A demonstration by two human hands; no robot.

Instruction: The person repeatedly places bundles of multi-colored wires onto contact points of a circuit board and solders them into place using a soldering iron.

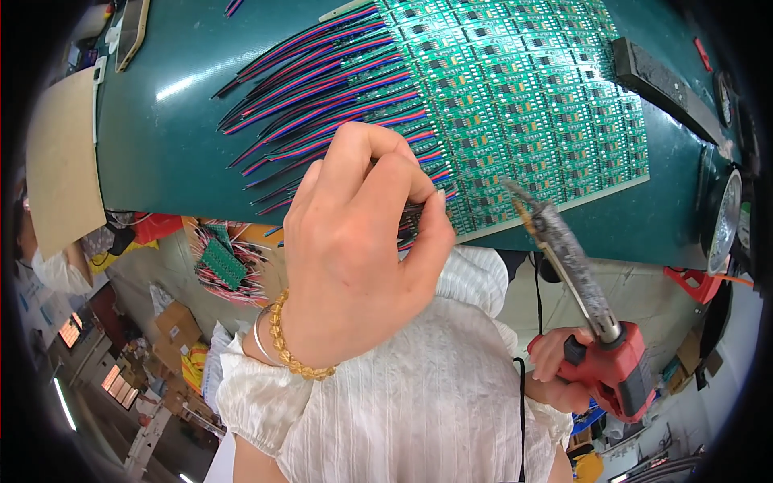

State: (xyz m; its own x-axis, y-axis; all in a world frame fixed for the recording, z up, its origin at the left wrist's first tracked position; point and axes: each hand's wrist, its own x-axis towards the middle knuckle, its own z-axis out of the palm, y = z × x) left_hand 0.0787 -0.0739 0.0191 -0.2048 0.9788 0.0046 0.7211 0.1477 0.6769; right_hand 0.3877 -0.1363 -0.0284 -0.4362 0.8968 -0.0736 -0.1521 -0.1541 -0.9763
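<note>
My left hand (354,249), wearing a bead bracelet (282,338) and a silver bangle, is closed in a pinch over the near left edge of a large green circuit board panel (523,105). Thin wires (409,221) show between its thumb and fingers; their exact hold is partly hidden. Rows of black, red and blue wires (322,72) fan out leftward from the panel's left edge. A red pistol-grip soldering iron (616,366) is wrapped in my right hand (555,370). Its tip points up and left, over the panel's near edge beside my left fingers.
A dark rectangular bar (664,88) lies across the panel's right side on the green table (161,145). At the table's right rim is a round metal dish (725,217). Brown board (64,161) sits at left. Below the table edge are wired green boards (225,262) and cartons (177,326).
</note>
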